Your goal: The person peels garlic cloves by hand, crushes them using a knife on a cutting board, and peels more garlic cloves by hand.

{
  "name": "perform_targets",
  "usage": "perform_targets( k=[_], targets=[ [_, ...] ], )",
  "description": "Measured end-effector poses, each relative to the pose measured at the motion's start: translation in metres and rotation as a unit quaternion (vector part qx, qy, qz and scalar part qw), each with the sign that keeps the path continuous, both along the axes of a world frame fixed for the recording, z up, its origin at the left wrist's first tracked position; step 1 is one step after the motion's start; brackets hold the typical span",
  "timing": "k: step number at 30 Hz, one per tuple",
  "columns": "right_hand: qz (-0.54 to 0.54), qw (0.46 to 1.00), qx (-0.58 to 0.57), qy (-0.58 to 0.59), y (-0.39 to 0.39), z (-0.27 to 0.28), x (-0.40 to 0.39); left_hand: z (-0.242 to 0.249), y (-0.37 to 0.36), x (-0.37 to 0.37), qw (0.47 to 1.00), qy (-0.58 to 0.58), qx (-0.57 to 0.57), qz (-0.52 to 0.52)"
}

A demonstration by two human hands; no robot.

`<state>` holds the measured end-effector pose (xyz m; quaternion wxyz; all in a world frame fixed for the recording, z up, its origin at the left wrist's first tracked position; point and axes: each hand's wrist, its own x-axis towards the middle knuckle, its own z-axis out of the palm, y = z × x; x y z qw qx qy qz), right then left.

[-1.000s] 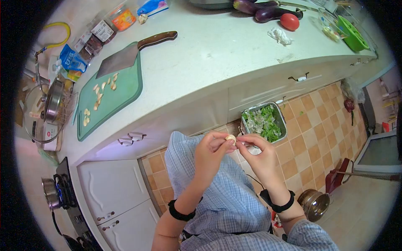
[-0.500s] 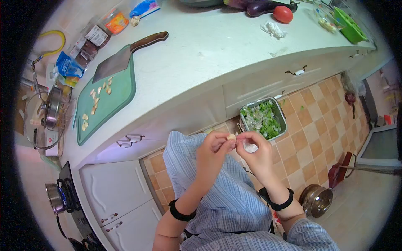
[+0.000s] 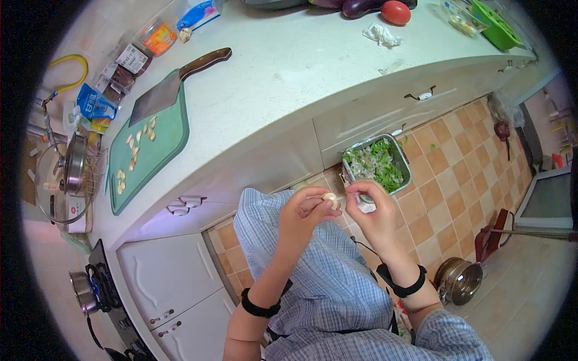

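My left hand [image 3: 304, 210] pinches a pale garlic clove [image 3: 329, 198] between thumb and fingertips, in front of the blue checked clothing. Just to its right, my right hand [image 3: 374, 210] has thumb and forefinger pressed together, a small gap away from the clove; what it holds, if anything, is too small to make out. Several peeled cloves [image 3: 133, 150] lie on the green cutting board [image 3: 162, 156] at the left. A cleaver [image 3: 158, 93] with a wooden handle rests across the board's far end.
Below the hands' far side, a bin [image 3: 411, 180] with green leaf scraps stands on the tiled floor. On the counter [image 3: 271, 78] are a tomato [image 3: 395, 12], eggplants, crumpled tissue [image 3: 382, 35] and a green basket [image 3: 495, 27]. A metal pot [image 3: 460, 281] sits at the lower right.
My hands have moved slightly apart, my right hand shifting right, away from the clove. The whole view has shifted a little.
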<state>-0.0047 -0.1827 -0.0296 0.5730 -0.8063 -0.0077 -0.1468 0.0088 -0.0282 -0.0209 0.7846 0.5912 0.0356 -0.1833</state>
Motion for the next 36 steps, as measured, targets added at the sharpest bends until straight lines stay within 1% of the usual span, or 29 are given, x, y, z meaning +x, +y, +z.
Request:
perform_targets(
  k=[2, 4, 5, 7, 8, 10, 12, 15, 17, 20, 22, 23, 25, 26, 28, 29, 31, 32, 36],
  targets=[
    [-0.016, 1.0, -0.001, -0.01, -0.005, -0.002, 0.002, 0.004, 0.004, 0.0, 0.999, 0.041, 0.018, -0.005],
    [0.023, 0.999, 0.0, -0.03, -0.008, -0.005, 0.004, 0.003, 0.006, 0.0, 0.999, 0.034, 0.021, -0.005],
    [0.023, 0.999, 0.0, -0.03, -0.007, -0.003, 0.003, 0.001, 0.007, 0.0, 0.999, 0.028, 0.023, -0.004],
    [0.089, 0.995, -0.002, -0.036, -0.003, 0.001, 0.0, -0.001, 0.007, 0.0, 1.0, 0.019, 0.019, -0.005],
    [0.088, 0.995, -0.003, -0.036, -0.004, 0.001, -0.001, -0.001, 0.006, 0.0, 1.0, 0.011, 0.015, -0.004],
    [0.106, 0.993, 0.025, 0.047, -0.003, -0.002, -0.003, 0.0, 0.005, -0.001, 1.0, 0.011, 0.015, -0.006],
    [0.106, 0.994, 0.018, 0.036, -0.003, -0.003, -0.003, 0.0, 0.006, -0.002, 1.0, 0.011, 0.016, -0.007],
    [0.113, 0.993, 0.003, 0.016, -0.003, 0.0, -0.003, -0.001, 0.005, -0.003, 1.0, -0.007, 0.006, -0.024],
    [0.121, 0.993, -0.004, 0.008, -0.003, 0.001, -0.003, -0.001, 0.002, -0.004, 0.995, -0.081, 0.06, -0.023],
    [0.134, 0.991, -0.013, 0.008, -0.004, 0.001, -0.003, 0.0, 0.004, -0.004, 0.996, -0.065, 0.058, -0.031],
    [0.162, 0.985, 0.042, 0.045, -0.006, 0.002, -0.003, -0.001, 0.007, -0.004, 0.996, -0.055, 0.046, -0.048],
    [0.162, 0.985, 0.042, 0.045, -0.007, 0.001, -0.003, -0.001, 0.009, -0.004, 0.996, -0.046, 0.033, -0.065],
    [0.204, 0.962, 0.143, 0.107, -0.009, -0.001, -0.004, 0.005, 0.01, -0.003, 0.995, -0.044, 0.037, -0.081],
    [0.204, 0.962, 0.144, 0.107, -0.009, -0.002, -0.004, 0.007, 0.011, -0.003, 0.994, -0.041, 0.041, -0.097],
    [0.231, 0.922, 0.262, 0.165, -0.01, -0.005, -0.005, 0.004, 0.014, -0.003, 0.993, -0.045, 0.039, -0.105],
    [0.231, 0.922, 0.262, 0.165, -0.011, -0.006, -0.005, 0.002, 0.015, -0.003, 0.992, -0.05, 0.037, -0.114],
    [0.252, 0.884, 0.351, 0.178, -0.014, -0.009, -0.004, 0.0, 0.015, -0.003, 0.992, -0.05, 0.034, -0.112],
    [0.252, 0.884, 0.351, 0.178, -0.015, -0.009, -0.003, -0.001, 0.015, -0.003, 0.992, -0.051, 0.03, -0.111],
    [0.184, 0.903, 0.348, 0.171, -0.016, -0.011, -0.001, 0.001, 0.014, -0.005, 0.995, -0.029, 0.03, -0.093]
  ],
)
